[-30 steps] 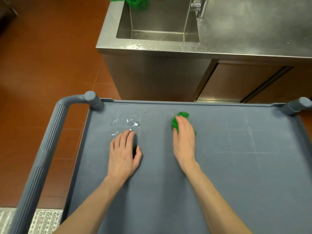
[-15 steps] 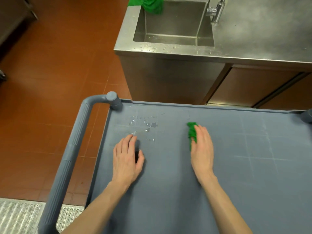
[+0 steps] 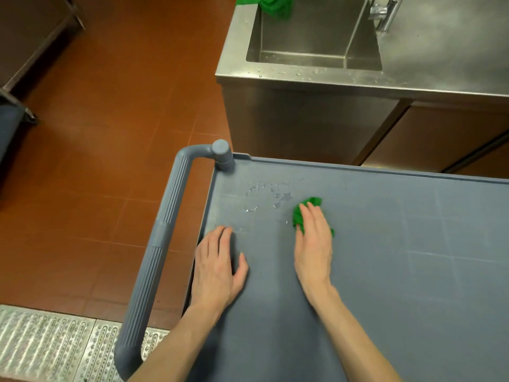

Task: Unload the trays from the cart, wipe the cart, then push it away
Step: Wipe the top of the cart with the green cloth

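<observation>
The grey plastic cart (image 3: 399, 271) fills the lower right of the head view, its top shelf bare of trays. My right hand (image 3: 314, 241) lies flat on a small green cloth (image 3: 298, 219) and presses it onto the shelf, just right of some water drops (image 3: 264, 197) near the far left corner. My left hand (image 3: 217, 268) rests flat on the shelf near its left edge, fingers straight, holding nothing. The ribbed cart handle (image 3: 157, 249) runs along the left side.
A stainless steel counter with a sink (image 3: 311, 40) and a tap (image 3: 384, 12) stands right behind the cart. Another green cloth (image 3: 272, 4) hangs over the sink's far edge. Red tiled floor lies to the left, a metal floor grate (image 3: 46, 346) at the bottom left.
My right hand has slid the green cloth left, close to the water drops. The view has shifted so the cart sits further right in the frame. My left hand stays flat on the shelf.
</observation>
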